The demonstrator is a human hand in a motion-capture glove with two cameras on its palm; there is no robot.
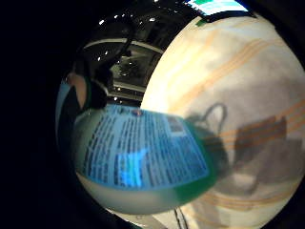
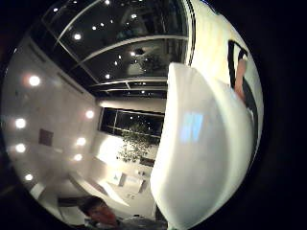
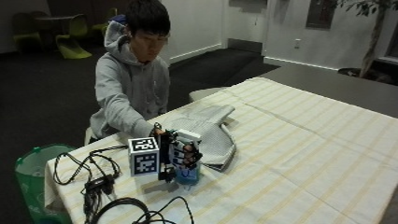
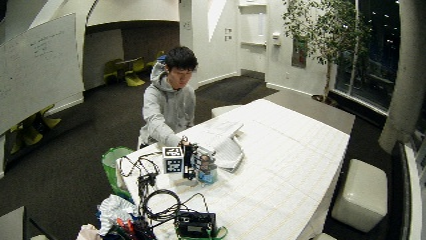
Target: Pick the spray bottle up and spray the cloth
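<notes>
Cream cloth with thin yellow stripes covers the long table (image 3: 323,140), which serves as the landmark here. Most of its surface stretches open toward the far end and the far long edge, while the activity sits crowded at the near corner beside the seated person (image 3: 131,79). A grey cloth (image 3: 211,133), folded and rumpled, lies on the table just in from the edge nearest the person, with bare striped covering on its far side. Black cables (image 3: 93,182) loop across the corner of the table, close to the edge, and a green bin (image 3: 34,177) stands on the floor just off that corner. The spray bottle (image 3: 187,173) stands on the table between the cables and the grey cloth, close beside the cloth's near edge; its blue-printed label and green lower part fill the little-finger palm view. The gloved right hand (image 3: 180,154) has its fingers curled round the bottle's upper part.
</notes>
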